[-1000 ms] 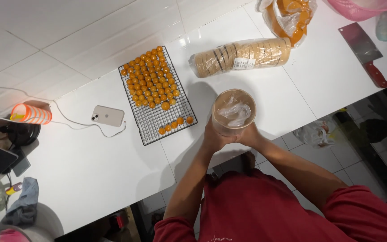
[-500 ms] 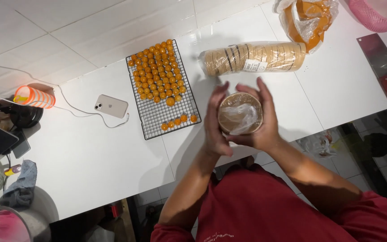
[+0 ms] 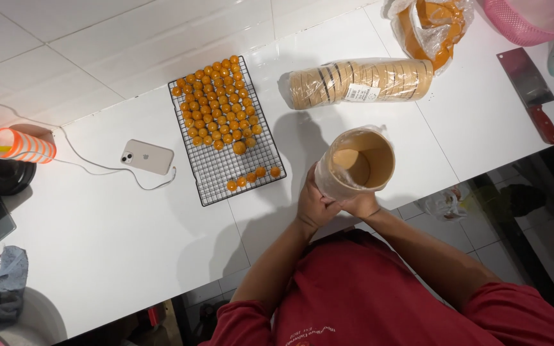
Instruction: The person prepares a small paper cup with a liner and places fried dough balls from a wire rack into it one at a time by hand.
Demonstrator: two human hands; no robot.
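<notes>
1. Both of your hands are clasped around the lower end of a stack of brown paper cups (image 3: 360, 163) in a clear plastic sleeve, and you hold it up over the near edge of the white bench (image 3: 97, 230).
2. Your left hand (image 3: 313, 205) wraps the stack's left side with the fingers closed on it; your right hand (image 3: 361, 204) grips it from underneath, and most of that hand is hidden behind the cups.
3. The stack's open mouth tilts up toward you, so you see down into the brown inside of the top cup.
4. Just left of your hands lies a black wire rack (image 3: 222, 131) loaded with small round orange balls (image 3: 216, 102), packed at the far end, with a few loose ones at the near end.
5. Beyond your hands, a second sleeve of cups (image 3: 360, 80) lies on its side across the bench.
6. At the far right sit a plastic bag of orange contents (image 3: 431, 29) and a cleaver with a red handle (image 3: 530, 93).
7. To the left of the rack, a white phone (image 3: 147, 157) rests face down with a cable attached, and an orange striped cup (image 3: 20, 145) lies on its side farther left.
</notes>
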